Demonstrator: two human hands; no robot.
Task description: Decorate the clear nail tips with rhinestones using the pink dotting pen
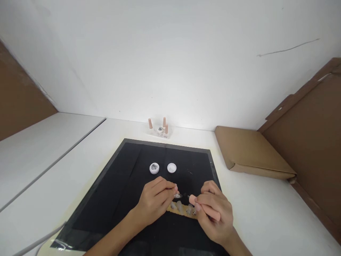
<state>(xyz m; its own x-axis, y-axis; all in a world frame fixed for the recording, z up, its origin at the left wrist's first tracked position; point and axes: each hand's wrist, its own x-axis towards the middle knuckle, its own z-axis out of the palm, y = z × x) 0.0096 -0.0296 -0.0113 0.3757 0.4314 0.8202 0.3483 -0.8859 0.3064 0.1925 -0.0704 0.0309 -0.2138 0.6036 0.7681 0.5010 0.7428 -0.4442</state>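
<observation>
My left hand (157, 197) pinches a small, pale, shiny false nail (178, 195) between its fingertips. In my right hand (217, 211) is a peach-coloured nail polish brush (205, 207), gripped by its cap, its dark tip pointing left towards the false nail with a small gap between. Under and between both hands lies a yellow strip (183, 210) bearing several clear and silvery false nails; my fingers hide its ends. Just beyond the hands sit a small white jar (154, 168) of greyish powder and, to its right, a white round lid (172, 168).
A black mat (114, 199) covers the middle of the white table (80, 149). Behind it, a clear holder (160, 133) carries several bottles with peach caps. A flat cardboard box (253, 151) lies at the right, by a brown cardboard panel (311, 142). A white wall stands behind.
</observation>
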